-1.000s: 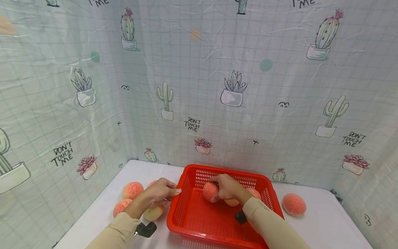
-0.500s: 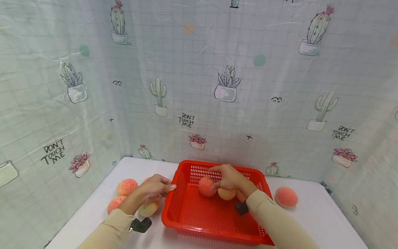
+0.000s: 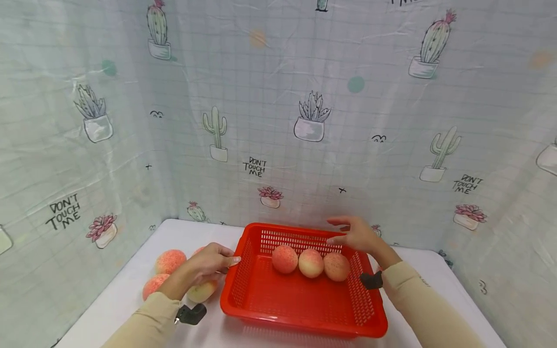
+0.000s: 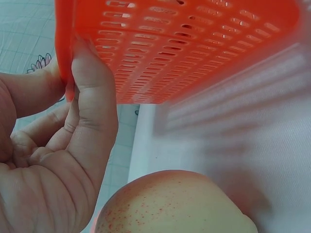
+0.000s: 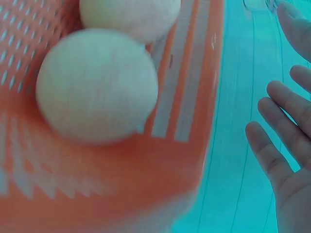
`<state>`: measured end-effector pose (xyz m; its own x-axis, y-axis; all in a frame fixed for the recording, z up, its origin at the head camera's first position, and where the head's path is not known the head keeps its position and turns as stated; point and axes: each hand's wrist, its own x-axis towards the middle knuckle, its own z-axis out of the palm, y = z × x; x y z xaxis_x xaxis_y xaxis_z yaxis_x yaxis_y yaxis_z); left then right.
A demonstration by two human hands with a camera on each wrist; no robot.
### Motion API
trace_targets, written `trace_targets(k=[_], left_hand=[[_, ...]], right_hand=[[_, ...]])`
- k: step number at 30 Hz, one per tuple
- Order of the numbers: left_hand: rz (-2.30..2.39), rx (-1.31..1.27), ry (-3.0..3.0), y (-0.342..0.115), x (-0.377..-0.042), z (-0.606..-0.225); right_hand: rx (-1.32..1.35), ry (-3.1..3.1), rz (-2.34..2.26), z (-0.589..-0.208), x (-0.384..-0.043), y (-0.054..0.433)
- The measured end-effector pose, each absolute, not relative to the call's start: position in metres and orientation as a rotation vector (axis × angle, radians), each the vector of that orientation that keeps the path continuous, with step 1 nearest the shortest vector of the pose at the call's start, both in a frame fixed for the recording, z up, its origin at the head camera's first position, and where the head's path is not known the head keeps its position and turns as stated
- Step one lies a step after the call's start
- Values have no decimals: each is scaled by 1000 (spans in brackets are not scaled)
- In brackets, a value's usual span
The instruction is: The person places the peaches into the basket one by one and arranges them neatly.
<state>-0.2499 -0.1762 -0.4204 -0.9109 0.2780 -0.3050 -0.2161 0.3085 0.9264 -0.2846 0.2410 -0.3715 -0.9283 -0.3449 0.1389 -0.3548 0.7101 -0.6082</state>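
Left hand (image 3: 206, 263) grips the left rim of a red plastic basket (image 3: 300, 299), thumb on top; its fingers are partly hidden in the head view. Right hand (image 3: 358, 235), fingers extended and apart, holds nothing above the far right corner. Three rounded peaches (image 3: 311, 263) sit in a row on the basket's floor near the slotted back wall; floor extends from them to the near rim. Left of the basket, four peaches (image 3: 170, 262) lie on a white table (image 3: 213, 333), one mostly covered by the left hand. A reddish sliver (image 3: 379, 268) beside the right wrist is too obscured to identify. A creased, cactus-printed sheet (image 3: 278, 96) stands behind.
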Motion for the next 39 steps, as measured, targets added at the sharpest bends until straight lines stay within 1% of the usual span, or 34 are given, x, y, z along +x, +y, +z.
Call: trace_targets(k=[11,18,24,27,32,35,39], left_hand=[[1654,138,2125,-180,-251,-421],[1669,162,2091,-180,-253,-422],[1676,140,2086,-180,-253,-423],[1679,119,2093,-180,-253,-424],[1675,131,2094,-179,-253,-426],[1675,132,2103,-178,-252,-425],[1680,132,2104,-177,-252,-425]], right_hand=[[291,-2883,1047,-376,-263,305],[115,-2918,1003,-396,-251,345],[-78,-2992,959,-425,-242,375],[-161,-3006,960,-445,-239,381],[-389,-2931,1095,-474,-231,377],[-483,-2869,1116,-479,-228,373],[-512,-2850,1096,-479,-228,372]])
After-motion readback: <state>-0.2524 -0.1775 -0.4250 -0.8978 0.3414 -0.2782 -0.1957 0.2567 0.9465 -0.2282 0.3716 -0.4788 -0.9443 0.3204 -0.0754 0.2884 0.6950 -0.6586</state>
